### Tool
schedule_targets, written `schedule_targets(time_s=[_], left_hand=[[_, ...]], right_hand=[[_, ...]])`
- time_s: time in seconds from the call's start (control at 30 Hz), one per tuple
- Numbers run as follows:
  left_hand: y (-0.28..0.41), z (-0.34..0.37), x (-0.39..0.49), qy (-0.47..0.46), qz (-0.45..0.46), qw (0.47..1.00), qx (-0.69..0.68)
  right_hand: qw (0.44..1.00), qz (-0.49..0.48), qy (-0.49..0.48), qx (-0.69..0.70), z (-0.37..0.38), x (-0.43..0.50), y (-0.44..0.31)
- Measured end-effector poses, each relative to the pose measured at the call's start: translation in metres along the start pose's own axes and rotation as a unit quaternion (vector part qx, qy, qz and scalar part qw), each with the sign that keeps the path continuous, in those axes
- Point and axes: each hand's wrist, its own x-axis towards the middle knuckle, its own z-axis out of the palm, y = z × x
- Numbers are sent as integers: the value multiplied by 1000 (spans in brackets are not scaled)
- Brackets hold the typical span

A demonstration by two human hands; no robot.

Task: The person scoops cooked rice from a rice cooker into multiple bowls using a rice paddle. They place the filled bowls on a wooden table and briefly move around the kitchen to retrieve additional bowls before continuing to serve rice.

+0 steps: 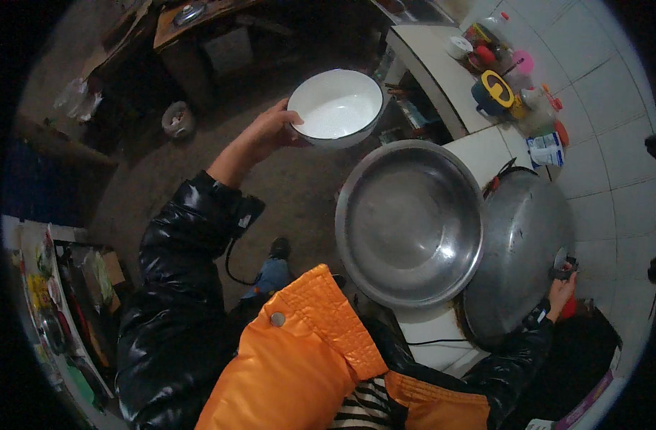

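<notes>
My left hand (282,127) grips the rim of a white enamel basin (339,105) with a dark edge, held out over the floor and tilted; no contents show in it. At the right, my right hand (561,293) is at the handle of a large domed metal wok lid (521,242), its fingers partly hidden behind the handle. The lid stands tilted on the white counter. Between my hands, a wide stainless steel basin (411,223) sits at the counter's edge, overlapping the lid in view.
Bottles, jars and a dark container with a yellow lid (497,88) stand on the tiled counter (424,59) along the wall. A wooden table (172,24) is at the upper left, a small bin (178,119) on the floor near it. A cluttered shelf (73,322) stands lower left.
</notes>
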Motion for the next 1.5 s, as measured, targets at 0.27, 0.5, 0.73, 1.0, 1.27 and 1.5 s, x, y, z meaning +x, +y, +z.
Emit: schedule_targets(time_s=[0.27,0.5,0.73,1.0,1.27,1.5], left_hand=[[2,-105,38,-41,-68,983,-164],[4,-227,75,-55,-144,943,-294],[26,-320,98,-107,-113,922,-354],[65,-320,95,36,100,990,-90],[60,-233,95,-8,63,998,19],[48,-97,68,-58,101,990,78]], right_hand=[[932,330,148,-22,27,12,-108],[989,102,109,-11,117,-41,-337],[990,119,-34,-75,236,-22,-453],[985,157,-22,-68,246,-35,-478],[975,213,38,-52,153,-84,-405],[949,285,95,-98,10,-91,-223]])
